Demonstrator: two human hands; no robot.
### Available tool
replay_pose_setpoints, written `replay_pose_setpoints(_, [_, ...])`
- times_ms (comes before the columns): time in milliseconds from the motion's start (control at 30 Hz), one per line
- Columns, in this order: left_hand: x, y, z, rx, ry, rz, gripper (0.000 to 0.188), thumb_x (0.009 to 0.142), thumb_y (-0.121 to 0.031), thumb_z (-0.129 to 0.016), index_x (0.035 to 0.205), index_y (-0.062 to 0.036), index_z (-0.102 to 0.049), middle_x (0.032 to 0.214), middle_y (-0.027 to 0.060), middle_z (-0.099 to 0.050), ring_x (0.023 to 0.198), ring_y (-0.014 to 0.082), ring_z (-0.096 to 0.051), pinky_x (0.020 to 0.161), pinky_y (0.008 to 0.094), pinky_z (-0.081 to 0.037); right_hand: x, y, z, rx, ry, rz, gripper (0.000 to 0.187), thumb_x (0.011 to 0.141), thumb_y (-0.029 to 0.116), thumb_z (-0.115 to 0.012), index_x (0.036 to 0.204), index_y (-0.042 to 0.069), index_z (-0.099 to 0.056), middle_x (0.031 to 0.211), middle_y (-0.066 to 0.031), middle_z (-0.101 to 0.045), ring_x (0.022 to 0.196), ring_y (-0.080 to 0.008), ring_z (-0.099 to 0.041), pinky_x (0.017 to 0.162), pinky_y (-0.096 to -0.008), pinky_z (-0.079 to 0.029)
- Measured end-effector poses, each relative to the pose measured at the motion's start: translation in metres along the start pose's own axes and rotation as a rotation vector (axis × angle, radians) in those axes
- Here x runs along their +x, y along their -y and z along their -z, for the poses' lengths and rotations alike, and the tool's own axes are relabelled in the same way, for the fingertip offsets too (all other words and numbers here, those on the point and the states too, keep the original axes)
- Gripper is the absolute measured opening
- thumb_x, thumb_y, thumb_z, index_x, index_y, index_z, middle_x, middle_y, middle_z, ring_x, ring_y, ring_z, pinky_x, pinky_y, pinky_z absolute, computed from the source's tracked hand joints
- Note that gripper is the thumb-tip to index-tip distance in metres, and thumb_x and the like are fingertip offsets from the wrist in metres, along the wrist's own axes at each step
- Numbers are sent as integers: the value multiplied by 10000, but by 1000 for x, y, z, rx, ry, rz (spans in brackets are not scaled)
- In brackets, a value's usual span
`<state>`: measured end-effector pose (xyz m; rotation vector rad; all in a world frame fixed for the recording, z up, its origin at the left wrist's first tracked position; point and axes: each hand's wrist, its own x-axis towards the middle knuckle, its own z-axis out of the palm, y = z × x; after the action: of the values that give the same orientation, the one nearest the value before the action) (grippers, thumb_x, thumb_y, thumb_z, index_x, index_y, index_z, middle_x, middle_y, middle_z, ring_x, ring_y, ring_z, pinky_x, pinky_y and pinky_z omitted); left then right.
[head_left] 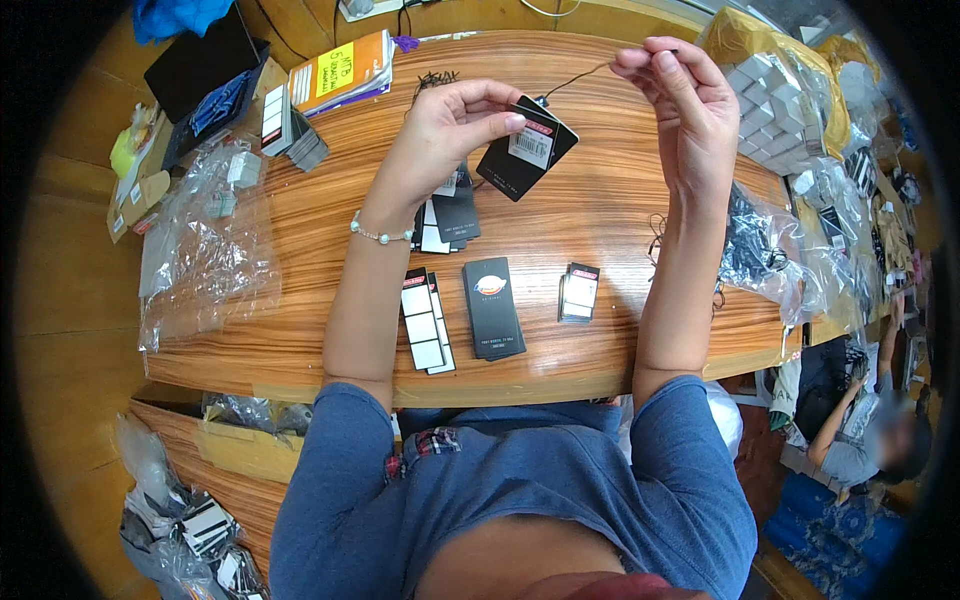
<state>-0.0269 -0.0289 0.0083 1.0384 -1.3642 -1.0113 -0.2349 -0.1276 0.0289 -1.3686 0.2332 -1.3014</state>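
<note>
My left hand (452,122) pinches a small fanned set of black hang tags (510,172), one with a white barcode label, above the far middle of the table. A thin dark string (580,76) runs from the top of the tags to my right hand (692,112), whose thumb and fingertips are closed on its end. Under my left wrist lies a spread pile of black tags (458,218). Nearer are long tags with white panels (424,322), a stack of black tags with a round emblem (494,328) and a stack of small tags (579,294).
A plastic bag of black strings (748,235) lies at right, below wrapped white boxes (765,105). Clear plastic (205,260), a stack of cards (295,140) and orange notebooks (350,75) lie at left. Loose black strings (436,80) sit at the back. Another person (870,430) is at far right.
</note>
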Motion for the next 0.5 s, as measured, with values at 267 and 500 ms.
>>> replay_pose_setpoints(267, [3, 0, -5, 129, -395, -189, 203, 755, 4, -662, 941, 27, -588, 875, 84, -632, 801, 108, -616, 705, 191, -503, -6, -10, -33, -197, 14, 10, 188, 858, 61, -528, 1007, -15, -613, 813, -89, -634, 773, -141, -594, 724, -261, -481])
replay_pose_setpoints(500, [3, 0, -4, 120, -433, -272, 174, 748, 7, -671, 894, 27, -579, 852, 76, -634, 769, 101, -618, 664, 183, -505, -13, -32, -55, -296, 37, 92, 196, 836, -2, -514, 1030, 2, -488, 696, -26, -563, 666, -77, -526, 610, -201, -431])
